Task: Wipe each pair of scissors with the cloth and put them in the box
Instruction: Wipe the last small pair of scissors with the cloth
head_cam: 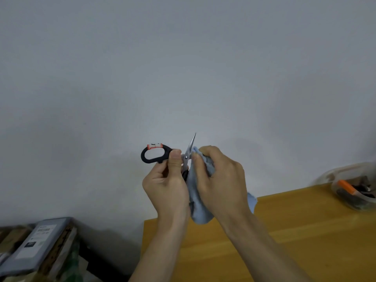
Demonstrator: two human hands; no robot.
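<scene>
Left hand (166, 186) grips black-handled scissors (162, 155) near the pivot, raised above the counter (284, 231), while right hand (219, 176) pinches soft blue cloth (200, 210) against the stiff, sharp, likely slippery blade.
</scene>
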